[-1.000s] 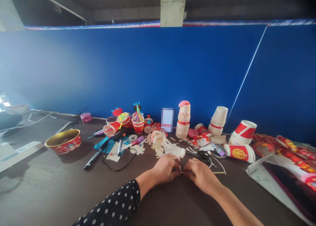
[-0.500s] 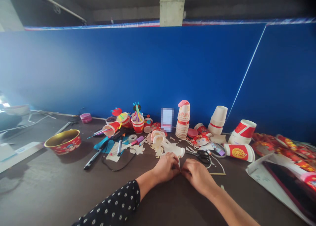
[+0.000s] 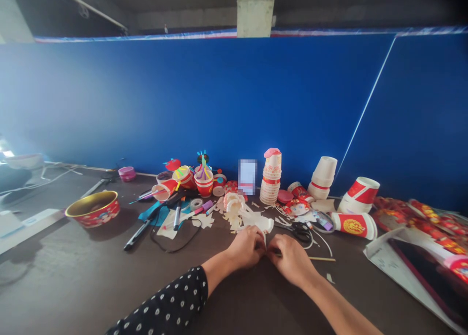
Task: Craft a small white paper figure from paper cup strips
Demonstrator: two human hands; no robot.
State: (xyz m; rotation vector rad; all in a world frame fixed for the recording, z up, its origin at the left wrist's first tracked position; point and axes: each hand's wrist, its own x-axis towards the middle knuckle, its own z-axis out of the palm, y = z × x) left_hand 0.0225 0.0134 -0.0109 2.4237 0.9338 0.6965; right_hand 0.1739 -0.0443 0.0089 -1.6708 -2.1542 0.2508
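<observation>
My left hand (image 3: 248, 247) is closed, its thumb and fingers pinching a narrow white paper strip (image 3: 264, 237) that shows at the fingertips. Just beside it my right hand (image 3: 290, 258) is also closed, fingertips pressed together close to the strip; whatever they pinch is hidden. Behind the hands lie cut white paper pieces (image 3: 260, 222). Black-handled scissors (image 3: 302, 231) rest past the right hand, and a thin pale stick (image 3: 323, 259) lies by its wrist.
A stack of paper cups (image 3: 271, 181) stands at the back, with more cups (image 3: 354, 226) to the right. A tablet-like dark device (image 3: 431, 271) lies at right. Left are a red-gold bowl (image 3: 95, 218), a marker (image 3: 177, 216) and decorated cups (image 3: 204, 185). A blue partition (image 3: 219, 96) rises behind.
My fingertips have shifted slightly, and a small gap shows between my hands. More of the paper scrap and stick by my right forearm is visible. The other things have stayed in place.
</observation>
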